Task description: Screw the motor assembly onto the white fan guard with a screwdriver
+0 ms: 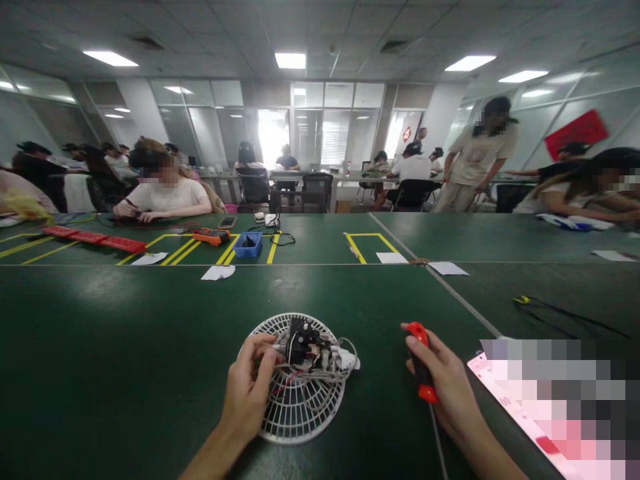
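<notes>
A round white fan grille [300, 420] lies on the green table in front of me. On top of it rests a fan motor assembly [306, 347] with a black housing, thin wires and a white part at its right end. My left hand [250, 380] grips the left end of this assembly, fingers closed around it; the exact spot is partly hidden. To the right, apart from the grille, my right hand [445, 373] is wrapped round the red and black handle of a screwdriver [424, 363]. Its long shaft points back towards me.
Across the table are a blue bin [249, 245], an orange multimeter [211, 236], red trays [95, 238] and white papers [219, 272]. A pink-edged sheet [520, 413] lies at my right, near a black cable [565, 310]. A person [165, 193] sits opposite at the left.
</notes>
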Demonstrator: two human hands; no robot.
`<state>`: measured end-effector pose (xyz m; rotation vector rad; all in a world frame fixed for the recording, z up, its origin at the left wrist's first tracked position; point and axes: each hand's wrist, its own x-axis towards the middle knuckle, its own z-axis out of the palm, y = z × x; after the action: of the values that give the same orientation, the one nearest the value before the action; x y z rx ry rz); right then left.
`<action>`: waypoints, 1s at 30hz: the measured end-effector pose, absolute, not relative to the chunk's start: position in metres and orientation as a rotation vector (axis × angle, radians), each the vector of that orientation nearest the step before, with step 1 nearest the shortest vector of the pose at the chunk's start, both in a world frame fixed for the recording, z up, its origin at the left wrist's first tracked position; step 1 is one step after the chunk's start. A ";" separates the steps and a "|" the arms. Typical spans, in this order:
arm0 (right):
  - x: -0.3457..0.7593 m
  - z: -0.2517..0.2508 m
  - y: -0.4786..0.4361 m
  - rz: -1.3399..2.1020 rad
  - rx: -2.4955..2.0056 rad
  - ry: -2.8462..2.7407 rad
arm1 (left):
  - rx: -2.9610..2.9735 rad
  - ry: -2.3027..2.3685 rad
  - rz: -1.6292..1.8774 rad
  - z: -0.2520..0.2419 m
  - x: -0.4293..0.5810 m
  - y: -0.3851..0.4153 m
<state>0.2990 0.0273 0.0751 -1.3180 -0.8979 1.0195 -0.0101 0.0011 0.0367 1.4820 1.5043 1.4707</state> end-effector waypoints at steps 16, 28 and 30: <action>0.283 0.033 0.034 0.079 -1.372 -1.938 | 2.042 1.890 1.118 0.069 0.010 0.011; 0.257 0.028 0.018 -0.588 -1.069 -2.200 | 1.954 1.827 1.214 0.077 -0.016 0.018; 0.256 0.028 0.019 -0.540 -1.148 -2.251 | 1.906 1.839 1.205 0.078 -0.028 0.018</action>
<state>0.2561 0.0195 0.0278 -1.1479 -2.2514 -0.5398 -0.0278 0.0176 0.0777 1.9057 1.8393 1.2054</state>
